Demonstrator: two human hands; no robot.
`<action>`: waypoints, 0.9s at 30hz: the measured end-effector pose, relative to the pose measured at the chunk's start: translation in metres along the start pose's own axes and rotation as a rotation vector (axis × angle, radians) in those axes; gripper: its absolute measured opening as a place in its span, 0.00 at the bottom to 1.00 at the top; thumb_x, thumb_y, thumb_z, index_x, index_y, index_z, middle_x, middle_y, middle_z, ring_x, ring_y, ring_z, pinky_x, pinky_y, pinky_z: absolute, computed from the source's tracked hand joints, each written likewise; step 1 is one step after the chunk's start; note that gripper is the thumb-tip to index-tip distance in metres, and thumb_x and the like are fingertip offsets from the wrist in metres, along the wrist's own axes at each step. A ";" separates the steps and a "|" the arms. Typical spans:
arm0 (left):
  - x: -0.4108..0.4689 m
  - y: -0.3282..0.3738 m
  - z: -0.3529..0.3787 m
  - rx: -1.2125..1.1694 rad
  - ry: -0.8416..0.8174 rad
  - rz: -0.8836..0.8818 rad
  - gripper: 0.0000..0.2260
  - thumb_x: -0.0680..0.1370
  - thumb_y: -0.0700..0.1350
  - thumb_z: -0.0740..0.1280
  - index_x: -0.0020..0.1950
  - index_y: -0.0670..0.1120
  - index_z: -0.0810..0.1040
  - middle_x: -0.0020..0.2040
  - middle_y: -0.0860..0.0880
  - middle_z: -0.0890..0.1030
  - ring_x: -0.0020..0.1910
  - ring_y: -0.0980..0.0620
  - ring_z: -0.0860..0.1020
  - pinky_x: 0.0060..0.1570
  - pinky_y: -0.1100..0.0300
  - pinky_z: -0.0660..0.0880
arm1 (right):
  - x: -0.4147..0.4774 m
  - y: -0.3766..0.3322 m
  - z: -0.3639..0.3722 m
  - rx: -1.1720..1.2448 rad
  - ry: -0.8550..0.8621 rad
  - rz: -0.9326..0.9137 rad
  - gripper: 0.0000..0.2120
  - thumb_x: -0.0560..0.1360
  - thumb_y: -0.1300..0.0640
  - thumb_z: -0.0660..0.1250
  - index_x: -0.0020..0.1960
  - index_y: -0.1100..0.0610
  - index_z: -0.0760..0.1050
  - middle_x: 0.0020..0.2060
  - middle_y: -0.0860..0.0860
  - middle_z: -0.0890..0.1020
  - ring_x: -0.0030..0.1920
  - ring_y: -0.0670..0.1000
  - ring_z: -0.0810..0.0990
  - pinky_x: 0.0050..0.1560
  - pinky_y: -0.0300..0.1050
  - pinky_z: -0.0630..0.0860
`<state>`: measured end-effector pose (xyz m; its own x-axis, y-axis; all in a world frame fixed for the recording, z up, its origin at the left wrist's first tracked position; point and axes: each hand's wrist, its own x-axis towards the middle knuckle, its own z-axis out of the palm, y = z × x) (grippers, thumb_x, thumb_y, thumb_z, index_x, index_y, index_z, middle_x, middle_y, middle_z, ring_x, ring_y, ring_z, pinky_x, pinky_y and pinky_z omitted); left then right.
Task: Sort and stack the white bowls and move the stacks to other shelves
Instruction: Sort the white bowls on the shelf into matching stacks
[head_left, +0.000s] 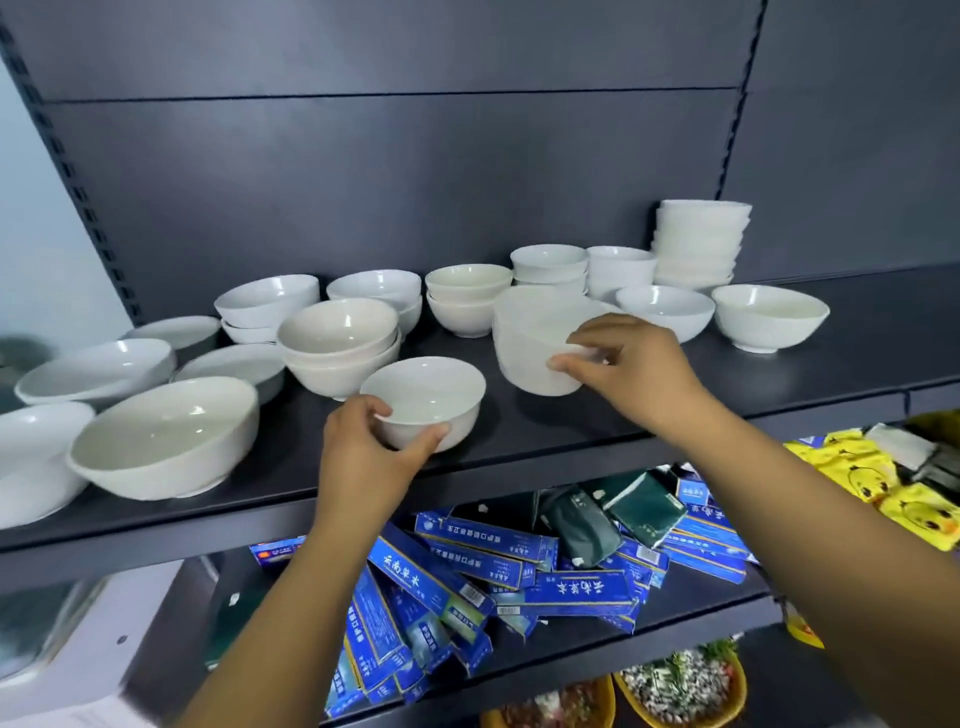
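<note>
Many white bowls stand on a dark shelf (545, 436). My left hand (363, 447) grips a small white bowl (426, 397) near the shelf's front edge, thumb on the rim, fingers under its side. My right hand (628, 364) holds the near rim of a short blurred stack of bowls (530, 343) just to the right. A tall stack (698, 241) stands at the back right, with lower stacks (550, 267) beside it. Stacks of two or three (340, 348) sit left of centre. Wide bowls (166, 436) lie at the left.
Single bowls (769, 317) stand at the right of the shelf. The shelf below holds a heap of blue cartons (467, 582), dark green packets (582, 525) and yellow packs (883, 493). Yellow bowls of food (680, 691) sit lower still. Bare shelf lies at the far right.
</note>
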<state>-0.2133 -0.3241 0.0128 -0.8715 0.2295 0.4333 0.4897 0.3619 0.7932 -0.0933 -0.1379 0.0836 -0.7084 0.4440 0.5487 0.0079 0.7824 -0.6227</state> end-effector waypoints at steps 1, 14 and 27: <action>0.004 0.001 0.005 -0.009 -0.012 0.000 0.21 0.63 0.49 0.78 0.47 0.47 0.69 0.52 0.43 0.74 0.51 0.45 0.74 0.49 0.58 0.69 | 0.001 0.000 -0.003 -0.006 0.019 -0.008 0.10 0.69 0.59 0.72 0.48 0.64 0.81 0.44 0.49 0.77 0.41 0.44 0.72 0.42 0.21 0.64; 0.043 0.018 0.069 -0.040 0.049 -0.085 0.33 0.66 0.49 0.76 0.65 0.42 0.65 0.64 0.42 0.72 0.62 0.43 0.71 0.60 0.51 0.70 | 0.080 0.043 -0.078 -0.054 0.120 -0.128 0.18 0.71 0.57 0.70 0.40 0.74 0.74 0.38 0.67 0.76 0.37 0.47 0.66 0.37 0.33 0.61; 0.037 0.107 0.149 0.276 0.332 0.224 0.31 0.71 0.58 0.60 0.65 0.37 0.68 0.64 0.37 0.72 0.65 0.38 0.67 0.65 0.47 0.63 | 0.187 0.141 -0.105 0.039 0.000 -0.103 0.18 0.71 0.56 0.70 0.50 0.72 0.77 0.52 0.69 0.77 0.57 0.64 0.73 0.47 0.44 0.68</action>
<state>-0.1896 -0.1422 0.0498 -0.6828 0.0448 0.7292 0.6156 0.5728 0.5412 -0.1509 0.1013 0.1570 -0.7038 0.3622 0.6111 -0.0922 0.8064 -0.5842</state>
